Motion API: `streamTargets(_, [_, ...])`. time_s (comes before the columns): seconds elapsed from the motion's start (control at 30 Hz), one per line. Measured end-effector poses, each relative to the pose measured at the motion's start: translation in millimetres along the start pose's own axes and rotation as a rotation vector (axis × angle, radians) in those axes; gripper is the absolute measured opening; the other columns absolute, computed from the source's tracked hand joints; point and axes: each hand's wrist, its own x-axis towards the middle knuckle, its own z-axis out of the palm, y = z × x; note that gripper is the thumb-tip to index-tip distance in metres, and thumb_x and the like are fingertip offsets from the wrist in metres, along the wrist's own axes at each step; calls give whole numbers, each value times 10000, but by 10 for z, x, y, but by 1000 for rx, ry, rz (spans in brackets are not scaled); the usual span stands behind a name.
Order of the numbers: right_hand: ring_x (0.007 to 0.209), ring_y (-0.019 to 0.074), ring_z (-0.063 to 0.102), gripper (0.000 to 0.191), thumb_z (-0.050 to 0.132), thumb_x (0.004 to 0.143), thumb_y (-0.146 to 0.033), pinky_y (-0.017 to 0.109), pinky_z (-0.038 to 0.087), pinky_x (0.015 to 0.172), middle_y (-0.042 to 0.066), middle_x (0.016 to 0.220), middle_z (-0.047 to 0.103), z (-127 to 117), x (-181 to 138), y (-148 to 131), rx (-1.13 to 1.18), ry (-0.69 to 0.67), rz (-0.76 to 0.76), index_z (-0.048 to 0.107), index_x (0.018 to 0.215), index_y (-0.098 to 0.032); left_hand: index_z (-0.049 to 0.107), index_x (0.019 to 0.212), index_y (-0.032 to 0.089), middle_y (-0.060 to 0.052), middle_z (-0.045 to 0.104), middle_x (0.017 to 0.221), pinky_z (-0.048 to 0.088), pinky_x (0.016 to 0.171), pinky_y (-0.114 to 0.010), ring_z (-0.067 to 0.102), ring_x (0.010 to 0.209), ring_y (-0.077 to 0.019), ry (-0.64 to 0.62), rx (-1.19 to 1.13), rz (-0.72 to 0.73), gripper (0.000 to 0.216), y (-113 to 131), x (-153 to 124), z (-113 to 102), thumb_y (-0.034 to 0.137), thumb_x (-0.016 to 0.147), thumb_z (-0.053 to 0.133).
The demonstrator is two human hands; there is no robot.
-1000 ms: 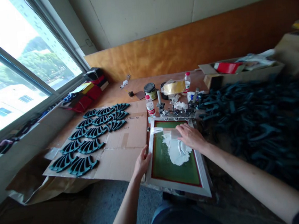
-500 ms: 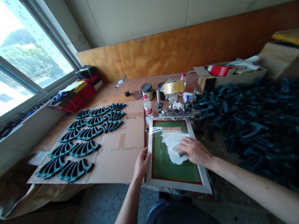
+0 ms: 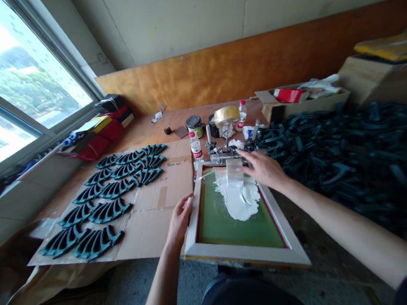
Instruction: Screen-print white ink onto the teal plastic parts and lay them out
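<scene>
My left hand [image 3: 181,219] grips the left side of a silver-framed printing screen [image 3: 246,253] with green mesh, its near edge raised. White ink [image 3: 236,201] lies in a thick patch on the mesh. Toward the far end, a pale, flat squeegee [image 3: 234,171] stands upright in the ink, close to the metal hinge clamp [image 3: 221,155]. My right hand [image 3: 264,168] is just right of the squeegee, fingers spread and not wrapped round it; whether a fingertip touches it I cannot tell.
Rows of dark green fan-shaped parts [image 3: 99,243] lie on cardboard [image 3: 150,238] at left. A heap of similar dark parts [image 3: 335,160] fills the right. Behind the screen are a bottle [image 3: 196,148], an ink can [image 3: 194,125] and tape [image 3: 226,115]. An open carton [image 3: 306,108] sits behind the heap.
My right hand has moved the squeegee to the screen's far end and loosened its fingers from it. The screen's near edge has risen, with my left hand still at its left side.
</scene>
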Motion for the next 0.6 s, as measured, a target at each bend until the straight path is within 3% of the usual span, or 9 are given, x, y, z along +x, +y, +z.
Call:
streamTargets(0.07, [815,215,602,419,427,946,-440,318,468,721,90,933,650,-43,-100,264,31,96,148,572,1243,-183,687,1019,152,1,618,654,372,478,-204,532,549,-110,38,-26,99,633,332,18,45,707,749,551])
streamTargets(0.17, [762,210,596,370,402,941,-452,316,463,678,83,842,640,134,-504,456,47,-10,241,642,930,-171,661,988,167,-23,655,761,401,493,-206,559,590,-114,53,-155,275,573,799,172,168,684,809,490])
streamTargets(0.27, [781,209,596,326,551,863,-499,306,456,683,54,804,624,516,-935,297,45,-201,125,606,747,-200,628,961,166,-52,680,828,429,514,-198,606,669,-126,20,-249,370,512,1129,378,283,642,837,487])
streamTargets(0.33, [855,221,601,263,607,848,-428,312,452,731,68,867,630,726,-1093,97,0,-273,67,586,738,-190,612,960,171,-59,691,842,441,529,-190,625,705,-128,46,-280,395,495,1181,435,345,635,845,479])
streamTargets(0.4, [871,226,605,175,586,879,-321,317,447,744,89,888,637,812,-1132,-101,-44,-344,86,576,786,-174,593,1047,187,-51,699,862,449,540,-187,634,701,-120,122,-315,365,503,1031,363,430,635,840,492])
streamTargets(0.43, [844,223,610,143,561,896,-283,315,447,727,91,864,642,807,-1126,-199,-45,-364,128,570,811,-168,589,1078,182,-55,702,852,447,526,-189,635,674,-122,126,-317,285,532,877,275,491,643,823,516])
streamTargets(0.5, [809,224,610,123,507,927,-251,323,454,712,90,829,645,738,-1115,-420,-11,-328,204,560,855,-165,608,1075,142,-86,707,810,428,471,-204,630,601,-141,2,-269,-25,626,448,26,647,680,759,574])
streamTargets(0.57, [847,240,601,105,503,928,-243,353,467,744,95,852,641,651,-1146,-687,36,-222,188,554,875,-169,622,1094,129,-138,717,890,461,475,-252,664,663,-202,-266,-187,-404,705,-34,-243,812,713,700,612])
streamTargets(0.6, [871,243,593,84,517,919,-231,366,472,766,93,869,636,617,-1178,-823,71,-172,128,553,871,-173,625,1096,145,-133,714,919,493,524,-272,671,718,-210,-302,-239,-455,701,-250,-350,874,733,718,571])
